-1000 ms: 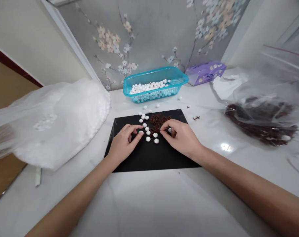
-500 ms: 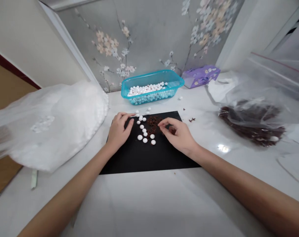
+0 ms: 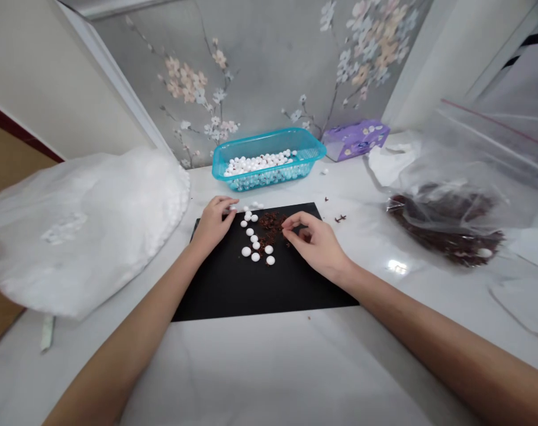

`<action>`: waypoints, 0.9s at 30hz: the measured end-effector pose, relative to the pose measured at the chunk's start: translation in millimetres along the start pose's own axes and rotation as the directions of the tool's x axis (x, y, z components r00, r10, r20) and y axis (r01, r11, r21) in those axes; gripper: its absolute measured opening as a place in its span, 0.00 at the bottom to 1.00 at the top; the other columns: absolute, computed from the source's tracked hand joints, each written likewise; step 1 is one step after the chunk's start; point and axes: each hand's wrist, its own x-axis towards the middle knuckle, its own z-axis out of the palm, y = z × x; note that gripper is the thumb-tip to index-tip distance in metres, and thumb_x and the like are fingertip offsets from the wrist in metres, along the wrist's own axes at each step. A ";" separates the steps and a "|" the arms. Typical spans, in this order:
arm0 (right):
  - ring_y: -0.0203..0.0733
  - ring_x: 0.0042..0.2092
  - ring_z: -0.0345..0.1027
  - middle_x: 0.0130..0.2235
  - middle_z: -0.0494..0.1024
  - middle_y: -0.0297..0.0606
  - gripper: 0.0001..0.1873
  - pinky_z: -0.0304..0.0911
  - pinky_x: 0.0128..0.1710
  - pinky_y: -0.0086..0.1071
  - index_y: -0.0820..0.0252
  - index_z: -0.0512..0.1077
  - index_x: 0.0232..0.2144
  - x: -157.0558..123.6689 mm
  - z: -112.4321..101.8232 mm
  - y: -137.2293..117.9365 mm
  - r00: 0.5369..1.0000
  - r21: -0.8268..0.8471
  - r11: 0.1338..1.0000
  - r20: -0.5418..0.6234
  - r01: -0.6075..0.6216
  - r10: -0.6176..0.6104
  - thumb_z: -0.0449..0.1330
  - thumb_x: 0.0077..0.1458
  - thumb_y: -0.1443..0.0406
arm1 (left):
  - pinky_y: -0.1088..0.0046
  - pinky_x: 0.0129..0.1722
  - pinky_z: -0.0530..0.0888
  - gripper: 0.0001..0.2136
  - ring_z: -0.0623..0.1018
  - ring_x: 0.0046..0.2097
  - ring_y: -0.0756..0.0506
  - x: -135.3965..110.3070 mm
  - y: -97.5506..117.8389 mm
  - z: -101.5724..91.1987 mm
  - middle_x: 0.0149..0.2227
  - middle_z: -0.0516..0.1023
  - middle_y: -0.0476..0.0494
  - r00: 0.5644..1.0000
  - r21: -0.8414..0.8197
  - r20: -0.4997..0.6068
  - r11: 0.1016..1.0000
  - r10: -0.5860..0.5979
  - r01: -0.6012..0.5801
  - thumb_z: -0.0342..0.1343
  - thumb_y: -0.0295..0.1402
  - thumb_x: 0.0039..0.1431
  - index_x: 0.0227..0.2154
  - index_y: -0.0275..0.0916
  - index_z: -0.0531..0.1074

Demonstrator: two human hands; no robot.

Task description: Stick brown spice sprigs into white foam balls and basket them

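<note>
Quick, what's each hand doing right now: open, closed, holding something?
Left hand: half-curled beside white discs, nothing visibly held.
Right hand: pinched by dark bits; cannot tell if holding.

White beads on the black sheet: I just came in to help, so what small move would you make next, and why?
I'd probably have the right hand pinch a bit of the dark brown flakes, since its fingertips are already at that pile's edge, while the left hand sits beside the white beads, away from the flakes.
</note>
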 end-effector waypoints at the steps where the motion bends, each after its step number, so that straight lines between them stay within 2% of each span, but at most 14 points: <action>1: 0.27 0.20 0.53 0.34 0.71 0.33 0.05 0.54 0.22 0.27 0.60 0.68 0.31 -0.5 -0.3 -1.7 1.000 0.013 1.000 -0.008 0.001 -0.001 0.56 0.50 0.64 | 0.69 0.43 0.73 0.13 0.75 0.40 0.47 -1.2 2.5 -0.4 0.44 0.72 0.40 0.999 -0.031 -0.033 0.999 -0.022 0.021 0.50 0.34 0.55 0.42 0.36 0.72; 5: 0.26 0.21 0.54 0.33 0.71 0.33 0.06 0.53 0.20 0.27 0.60 0.67 0.30 0.1 -1.7 -6.0 0.999 0.115 0.992 -0.019 -0.044 0.046 0.58 0.49 0.63 | 0.74 0.38 0.74 0.15 0.76 0.39 0.48 -5.7 19.1 1.3 0.41 0.74 0.41 0.987 -0.205 -0.124 0.976 -0.105 0.078 0.51 0.40 0.56 0.41 0.35 0.69; 10: 0.26 0.20 0.54 0.31 0.69 0.31 0.12 0.49 0.16 0.24 0.59 0.66 0.31 5.6 -3.6 -3.1 0.985 0.290 0.948 -0.073 -0.130 0.158 0.61 0.45 0.61 | 0.74 0.37 0.73 0.13 0.76 0.35 0.49 -12.6 48.0 4.8 0.36 0.76 0.45 0.970 -0.523 -0.095 0.840 -0.223 0.143 0.59 0.39 0.49 0.36 0.37 0.70; 12: 0.24 0.19 0.51 0.31 0.69 0.30 0.14 0.47 0.16 0.24 0.59 0.65 0.31 7.0 -5.1 -4.7 0.979 0.400 0.903 -0.062 -0.155 0.195 0.63 0.43 0.60 | 0.73 0.39 0.73 0.14 0.77 0.35 0.49 -15.9 60.0 4.1 0.35 0.76 0.46 0.967 -0.604 -0.089 0.784 -0.240 0.139 0.61 0.38 0.47 0.36 0.37 0.71; 15: 0.23 0.18 0.48 0.28 0.70 0.28 0.17 0.45 0.16 0.25 0.59 0.65 0.32 6.9 -8.5 -13.0 0.962 0.599 0.767 0.023 -0.231 0.272 0.65 0.40 0.60 | 0.72 0.41 0.73 0.13 0.77 0.37 0.48 -23.1 76.1 3.2 0.34 0.77 0.47 0.972 -0.718 -0.014 0.679 -0.235 0.154 0.62 0.37 0.46 0.35 0.38 0.72; 18: 0.24 0.18 0.46 0.21 0.63 0.22 0.18 0.44 0.18 0.24 0.58 0.64 0.33 5.0 -11.1 -22.9 0.941 0.707 0.638 0.124 -0.306 0.314 0.66 0.38 0.62 | 0.73 0.43 0.73 0.11 0.77 0.38 0.49 -31.9 86.2 5.8 0.36 0.78 0.48 0.974 -0.782 0.077 0.593 -0.213 0.191 0.62 0.36 0.47 0.34 0.39 0.74; 20: 0.25 0.18 0.46 0.20 0.60 0.21 0.18 0.44 0.18 0.24 0.58 0.64 0.33 3.5 -11.3 -27.3 0.937 0.733 0.600 0.156 -0.322 0.313 0.66 0.39 0.63 | 0.74 0.42 0.74 0.10 0.77 0.38 0.49 -36.6 88.9 8.6 0.37 0.78 0.48 0.973 -0.796 0.113 0.568 -0.203 0.211 0.62 0.36 0.48 0.34 0.40 0.75; 24: 0.25 0.18 0.45 0.18 0.59 0.20 0.16 0.44 0.19 0.24 0.57 0.63 0.31 1.1 -8.7 -28.9 0.945 0.739 0.597 0.179 -0.313 0.273 0.66 0.41 0.63 | 0.74 0.40 0.74 0.12 0.78 0.38 0.48 -40.9 89.7 12.5 0.35 0.79 0.47 0.966 -0.789 0.179 0.559 -0.189 0.256 0.63 0.35 0.47 0.36 0.40 0.76; 27: 0.25 0.18 0.45 0.18 0.58 0.20 0.16 0.43 0.19 0.24 0.57 0.63 0.30 0.7 -7.3 -26.6 0.945 0.739 0.597 0.174 -0.311 0.278 0.66 0.41 0.63 | 0.72 0.42 0.74 0.13 0.78 0.38 0.48 -41.4 90.3 13.4 0.35 0.80 0.47 0.968 -0.784 0.168 0.571 -0.184 0.245 0.64 0.35 0.45 0.36 0.40 0.76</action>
